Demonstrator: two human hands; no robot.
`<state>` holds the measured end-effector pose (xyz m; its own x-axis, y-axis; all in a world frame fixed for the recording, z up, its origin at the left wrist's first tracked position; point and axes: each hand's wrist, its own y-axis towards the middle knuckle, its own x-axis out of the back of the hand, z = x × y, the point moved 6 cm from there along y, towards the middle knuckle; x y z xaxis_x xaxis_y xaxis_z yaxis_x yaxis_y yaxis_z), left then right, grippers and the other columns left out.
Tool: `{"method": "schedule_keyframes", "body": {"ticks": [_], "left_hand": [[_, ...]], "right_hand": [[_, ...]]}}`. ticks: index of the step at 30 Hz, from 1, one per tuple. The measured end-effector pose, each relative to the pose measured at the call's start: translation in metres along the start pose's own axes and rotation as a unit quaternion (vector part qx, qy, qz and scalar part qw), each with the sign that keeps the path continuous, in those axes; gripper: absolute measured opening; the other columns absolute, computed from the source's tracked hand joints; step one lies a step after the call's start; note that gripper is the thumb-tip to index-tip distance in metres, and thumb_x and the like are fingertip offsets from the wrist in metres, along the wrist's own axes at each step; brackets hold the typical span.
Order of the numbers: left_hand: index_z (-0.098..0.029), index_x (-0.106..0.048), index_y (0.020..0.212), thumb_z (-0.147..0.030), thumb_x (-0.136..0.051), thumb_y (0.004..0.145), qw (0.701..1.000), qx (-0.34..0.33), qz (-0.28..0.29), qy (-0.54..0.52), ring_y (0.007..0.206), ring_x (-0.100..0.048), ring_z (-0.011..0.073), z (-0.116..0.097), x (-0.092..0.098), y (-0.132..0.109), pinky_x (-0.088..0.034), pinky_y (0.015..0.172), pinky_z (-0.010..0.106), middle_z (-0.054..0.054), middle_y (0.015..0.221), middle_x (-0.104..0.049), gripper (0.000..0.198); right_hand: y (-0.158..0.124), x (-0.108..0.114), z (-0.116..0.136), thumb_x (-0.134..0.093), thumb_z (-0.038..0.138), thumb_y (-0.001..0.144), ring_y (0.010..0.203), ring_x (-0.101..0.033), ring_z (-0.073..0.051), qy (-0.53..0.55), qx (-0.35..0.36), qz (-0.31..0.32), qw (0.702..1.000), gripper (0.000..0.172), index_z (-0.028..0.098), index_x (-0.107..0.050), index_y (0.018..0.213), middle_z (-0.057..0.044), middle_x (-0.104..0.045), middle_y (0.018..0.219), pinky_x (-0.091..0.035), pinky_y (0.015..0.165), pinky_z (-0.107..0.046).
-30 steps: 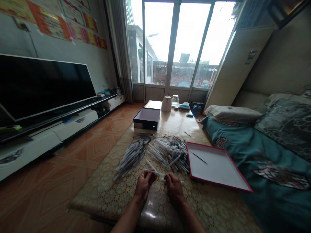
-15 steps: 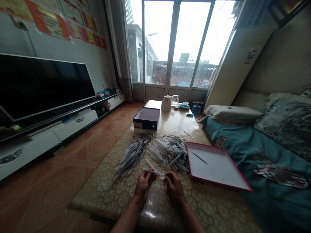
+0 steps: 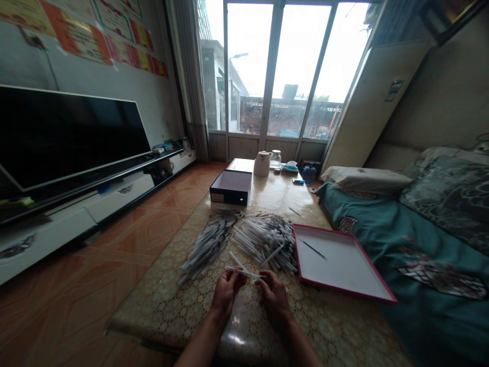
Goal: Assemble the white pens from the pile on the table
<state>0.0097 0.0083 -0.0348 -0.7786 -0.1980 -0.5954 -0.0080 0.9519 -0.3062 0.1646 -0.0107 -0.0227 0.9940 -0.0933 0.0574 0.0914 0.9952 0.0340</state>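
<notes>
Between the finger and thumb of my left hand (image 3: pixel 226 290) is a slim white pen-like tube (image 3: pixel 248 274), held nearly level above the table. My right hand (image 3: pixel 273 293) pinches at the tube's right end, where the fingers partly hide it. Another white tube (image 3: pixel 236 259) lies slanted just beyond my left fingertips. Farther out, to the left, a pile of white tubes with dark ends (image 3: pixel 206 247) is roughly lined up. To its right spreads a looser heap of white tubes and thin dark sticks (image 3: pixel 263 237).
A red-rimmed shallow box lid (image 3: pixel 346 260) lies at the right with a thin dark stick (image 3: pixel 314 250) in it. Behind the piles stands a dark open box (image 3: pixel 230 196). A kettle (image 3: pixel 262 164) and a glass jar (image 3: pixel 275 159) stand at the table's far end.
My right fingers have shifted slightly at the tube's right end and sit a little more spread. My left hand and the piles have stayed put.
</notes>
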Motion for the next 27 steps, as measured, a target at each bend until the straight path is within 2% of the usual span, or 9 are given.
{"method": "schedule_keyframes", "body": {"ticks": [3,9,14,17,19,22,27], "left_hand": [[-0.010,-0.063,0.078,-0.020,-0.072,0.066,1.000,0.001,-0.001,-0.003,0.063,-0.065,0.0139,-0.001,-0.001,-0.001,-0.053,0.063,0.023,0.006,0.069,-0.068,0.018],[-0.011,-0.062,0.077,-0.014,-0.067,0.071,0.999,-0.001,-0.034,-0.017,0.060,-0.065,0.0128,-0.003,0.000,-0.002,-0.054,0.062,0.023,0.005,0.066,-0.067,0.008],[-0.011,-0.062,0.077,-0.013,-0.065,0.073,0.999,-0.005,-0.031,-0.009,0.060,-0.064,0.0123,-0.003,-0.001,-0.002,-0.054,0.060,0.022,0.005,0.066,-0.067,0.005],[-0.011,-0.062,0.077,-0.013,-0.064,0.074,1.000,0.001,-0.030,-0.004,0.060,-0.064,0.0127,-0.003,-0.001,-0.002,-0.054,0.059,0.022,0.006,0.067,-0.067,0.004],[-0.011,-0.062,0.077,-0.013,-0.064,0.073,1.000,0.005,-0.031,-0.004,0.059,-0.064,0.0127,-0.002,-0.001,-0.002,-0.054,0.059,0.022,0.006,0.067,-0.067,0.005],[-0.011,-0.062,0.077,-0.013,-0.063,0.075,0.999,-0.001,-0.037,-0.022,0.059,-0.065,0.0125,-0.003,0.001,-0.001,-0.054,0.059,0.022,0.005,0.066,-0.067,0.003],[-0.012,-0.059,0.071,-0.012,-0.057,0.078,0.994,-0.005,-0.087,-0.072,0.058,-0.065,0.0128,-0.003,0.008,0.005,-0.054,0.060,0.024,0.005,0.062,-0.067,0.008]], "right_hand": [[0.000,-0.001,-0.002,-0.049,0.049,0.078,0.033,-0.048,-0.009,-0.001,-0.001,0.003,1.000,0.034,0.018,-0.058,0.087,-0.003,-0.066,0.073,-0.036,0.031,-0.020],[0.000,0.009,-0.004,-0.051,0.047,0.076,0.041,-0.051,-0.010,-0.018,0.007,-0.054,0.998,0.028,0.019,-0.052,0.080,-0.001,-0.063,0.070,-0.040,0.040,-0.021],[0.000,0.010,0.008,-0.051,0.039,0.078,0.060,-0.057,-0.015,-0.053,0.046,-0.041,0.997,0.026,0.017,-0.056,0.092,0.000,-0.061,0.066,-0.044,0.056,-0.023],[-0.002,0.009,0.012,-0.050,0.040,0.078,0.062,-0.056,-0.016,-0.080,0.057,-0.035,0.995,0.024,0.018,-0.059,0.078,-0.001,-0.060,0.064,-0.044,0.058,-0.023],[-0.002,0.009,0.011,-0.051,0.042,0.078,0.057,-0.055,-0.014,-0.077,0.057,-0.042,0.994,0.026,0.018,-0.058,0.073,0.000,-0.058,0.061,-0.043,0.054,-0.022],[-0.002,0.012,0.003,-0.050,0.047,0.077,0.043,-0.048,-0.011,-0.026,0.031,-0.073,0.996,0.029,0.018,-0.056,0.076,0.002,-0.056,0.058,-0.038,0.041,-0.020],[0.006,0.027,-0.012,-0.055,0.053,0.072,0.035,-0.046,-0.008,0.083,-0.025,-0.139,0.987,0.036,0.018,-0.053,0.080,0.003,-0.057,0.058,-0.033,0.031,-0.018]]}}
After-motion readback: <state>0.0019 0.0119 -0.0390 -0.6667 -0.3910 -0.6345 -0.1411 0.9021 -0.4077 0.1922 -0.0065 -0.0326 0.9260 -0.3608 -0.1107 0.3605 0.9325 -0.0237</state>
